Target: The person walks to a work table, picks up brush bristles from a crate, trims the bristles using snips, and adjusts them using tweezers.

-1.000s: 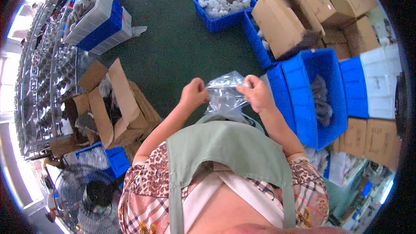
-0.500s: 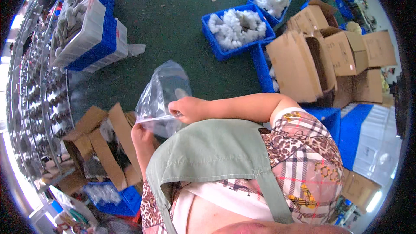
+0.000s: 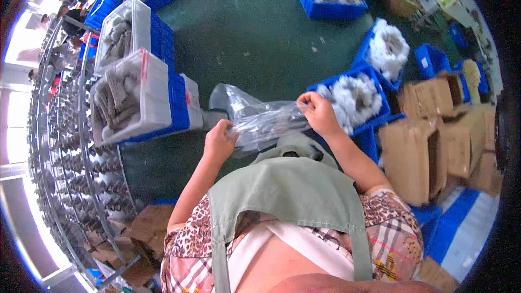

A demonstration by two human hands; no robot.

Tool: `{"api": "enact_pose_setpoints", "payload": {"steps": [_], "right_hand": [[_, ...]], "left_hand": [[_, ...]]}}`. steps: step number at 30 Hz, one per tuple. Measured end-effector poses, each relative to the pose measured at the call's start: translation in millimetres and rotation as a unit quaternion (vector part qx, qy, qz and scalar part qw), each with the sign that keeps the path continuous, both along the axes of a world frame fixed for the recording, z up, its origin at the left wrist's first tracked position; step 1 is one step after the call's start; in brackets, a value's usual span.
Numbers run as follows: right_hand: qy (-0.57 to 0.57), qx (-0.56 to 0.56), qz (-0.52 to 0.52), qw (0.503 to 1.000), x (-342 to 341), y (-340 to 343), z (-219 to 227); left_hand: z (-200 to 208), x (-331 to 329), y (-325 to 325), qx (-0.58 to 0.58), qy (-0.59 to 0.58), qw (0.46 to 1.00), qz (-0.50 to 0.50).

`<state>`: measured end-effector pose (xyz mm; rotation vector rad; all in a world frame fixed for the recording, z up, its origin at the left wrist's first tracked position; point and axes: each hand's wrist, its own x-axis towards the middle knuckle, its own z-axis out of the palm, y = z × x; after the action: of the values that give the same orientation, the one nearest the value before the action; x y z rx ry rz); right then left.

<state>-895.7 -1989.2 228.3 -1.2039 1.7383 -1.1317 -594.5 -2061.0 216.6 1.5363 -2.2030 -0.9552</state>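
Holding a clear plastic bag | your left hand pinches its near left edge | your right hand pinches its right end | bag spans between your grips, loose part beyond your left hand

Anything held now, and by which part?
Clear plastic bag: left hand grips its left side, right hand its right end. Whether either grip is at the mouth can't be told.

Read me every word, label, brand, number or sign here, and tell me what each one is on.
No text can be read.
Cardboard box at right: faint marks, too blurred.
White crate at left: reddish marks, too small.
Clear plastic bag: no lettering I can make out.
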Motion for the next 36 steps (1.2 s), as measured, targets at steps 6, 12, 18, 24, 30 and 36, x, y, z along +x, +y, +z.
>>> {"api": "enact_pose_setpoints", "payload": {"steps": [6,12,18,24,30,36], "right_hand": [[-0.032,0.039,0.117,0.992,-44,-216,-40],[-0.042,0.148,0.425,0.892,-41,-424,6],[-0.111,0.175,0.444,0.872,-44,-637,-11],[-0.426,0.159,0.111,0.883,-100,-836,-16],[-0.642,0.075,0.039,0.762,-210,-981,-45],[-0.628,0.115,-0.141,0.757,-284,-1156,-64]], "left_hand": [[-75,-45,-221,0.133,0.142,0.965,0.175],[-47,-33,-352,0.448,0.551,0.585,0.392],[-64,-37,-524,0.427,0.618,0.531,0.392],[-32,-77,-777,0.241,0.236,0.923,0.182],[-26,-173,-982,0.215,0.119,0.967,-0.061],[-110,-276,-1151,0.108,0.061,0.99,0.067]]}}
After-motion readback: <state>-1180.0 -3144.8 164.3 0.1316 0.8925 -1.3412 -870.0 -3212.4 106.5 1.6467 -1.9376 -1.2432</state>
